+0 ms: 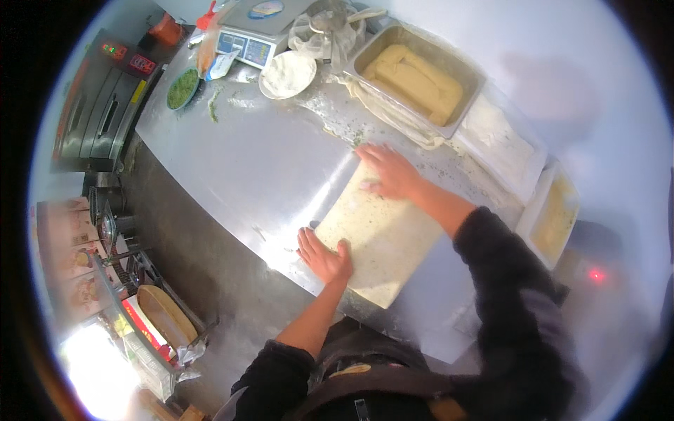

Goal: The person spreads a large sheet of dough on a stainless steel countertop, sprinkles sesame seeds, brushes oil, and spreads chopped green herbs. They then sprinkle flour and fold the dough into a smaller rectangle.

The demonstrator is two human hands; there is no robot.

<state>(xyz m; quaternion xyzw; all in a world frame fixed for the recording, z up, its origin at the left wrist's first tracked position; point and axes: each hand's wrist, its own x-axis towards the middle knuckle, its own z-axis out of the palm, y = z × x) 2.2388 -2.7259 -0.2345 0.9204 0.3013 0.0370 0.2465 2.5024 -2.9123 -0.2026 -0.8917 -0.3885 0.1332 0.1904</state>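
A wide, flat sheet of pale dough (382,242) with small dark flecks lies on the metal worktable (232,161) in front of me. My left hand (325,258) rests at the sheet's near left edge, fingers stretched out and thumb spread. Across the far end of the dough lies my right hand (390,172), its fingers extended toward the far left corner. Both palms face down, and neither hand grips anything. What is under the palms is hidden.
Along the back stand a digital scale (249,45), a bowl of white powder (288,75), a bowl of chopped greens (183,89) and a metal pan of tan paste (414,81). White trays (551,217) line the right side. An oven (105,105) and a shelf rack stand left.
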